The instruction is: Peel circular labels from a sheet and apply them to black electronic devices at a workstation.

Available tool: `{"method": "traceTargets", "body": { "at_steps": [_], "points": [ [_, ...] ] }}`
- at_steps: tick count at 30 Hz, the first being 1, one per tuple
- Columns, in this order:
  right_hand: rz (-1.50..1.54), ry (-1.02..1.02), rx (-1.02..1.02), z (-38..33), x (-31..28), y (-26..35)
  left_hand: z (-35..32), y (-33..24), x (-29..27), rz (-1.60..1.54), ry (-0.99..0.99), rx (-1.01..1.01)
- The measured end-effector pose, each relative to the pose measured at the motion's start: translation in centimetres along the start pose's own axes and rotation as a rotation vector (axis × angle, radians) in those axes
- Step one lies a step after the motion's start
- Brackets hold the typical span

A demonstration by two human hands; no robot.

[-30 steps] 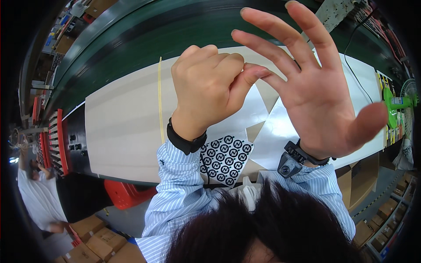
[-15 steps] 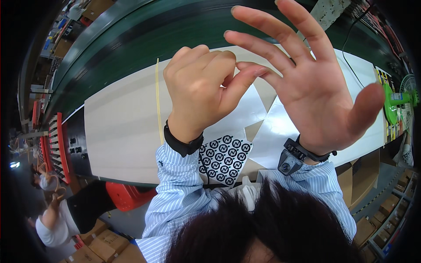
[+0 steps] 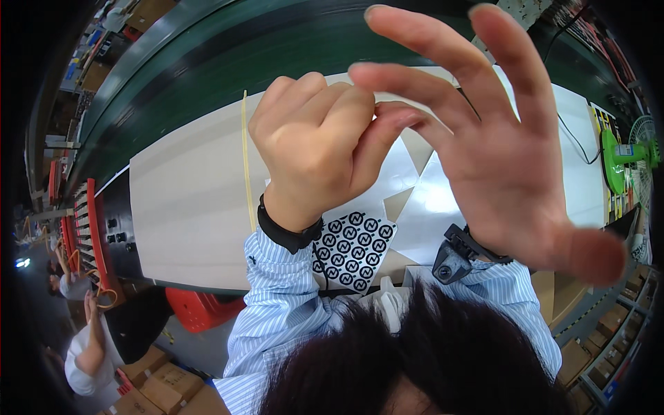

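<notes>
My left hand (image 3: 311, 149) is closed, its back toward me, with the thumb and fingers wrapped round the little finger of my right hand. Palm up, my right hand (image 3: 501, 162) has its other fingers spread and its thumb stretched out to the right. Both hands are raised over the table's beige top (image 3: 187, 200). Below them lies a white sheet with a black circular pattern (image 3: 354, 252). Glossy white sheets (image 3: 429, 214) lie beside it, partly hidden by my hands and sleeves. A thin yellow strip (image 3: 246, 152) runs across the table left of my left hand.
Beyond the table runs a dark green conveyor belt (image 3: 228, 52). A green fan (image 3: 615, 159) stands at the right end. At the lower left are a red stool (image 3: 197, 310), cardboard boxes (image 3: 169, 384) and another person (image 3: 86, 356). A black cable hangs at the right.
My right hand has turned and its thumb has swung down and outward. My left hand has shifted slightly left, still gripping the little finger. The person at the left has moved an arm.
</notes>
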State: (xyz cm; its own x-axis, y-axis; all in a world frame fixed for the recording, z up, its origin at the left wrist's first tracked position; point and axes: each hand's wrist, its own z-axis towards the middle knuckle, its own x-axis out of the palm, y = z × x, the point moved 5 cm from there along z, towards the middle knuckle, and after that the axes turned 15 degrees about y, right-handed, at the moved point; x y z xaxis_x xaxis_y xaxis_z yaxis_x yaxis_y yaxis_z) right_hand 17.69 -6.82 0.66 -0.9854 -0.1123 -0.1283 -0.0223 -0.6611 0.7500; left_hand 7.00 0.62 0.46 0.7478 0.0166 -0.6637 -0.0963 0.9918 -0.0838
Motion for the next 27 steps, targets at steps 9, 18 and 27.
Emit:
{"method": "traceTargets", "body": {
  "at_steps": [9,18,27],
  "points": [
    [-0.260,0.109,0.027,-0.1,-0.5,2.3,-0.3,-1.1,-1.4,-0.033,0.117,-0.057],
    [-0.294,0.066,-0.011,-0.4,-0.6,2.6,-0.1,-1.1,-1.4,0.004,-0.130,0.068],
    [0.051,-0.012,-0.130,-0.8,-1.3,0.3,0.0,-1.7,-2.0,-0.030,0.059,-0.007]
  ]
}}
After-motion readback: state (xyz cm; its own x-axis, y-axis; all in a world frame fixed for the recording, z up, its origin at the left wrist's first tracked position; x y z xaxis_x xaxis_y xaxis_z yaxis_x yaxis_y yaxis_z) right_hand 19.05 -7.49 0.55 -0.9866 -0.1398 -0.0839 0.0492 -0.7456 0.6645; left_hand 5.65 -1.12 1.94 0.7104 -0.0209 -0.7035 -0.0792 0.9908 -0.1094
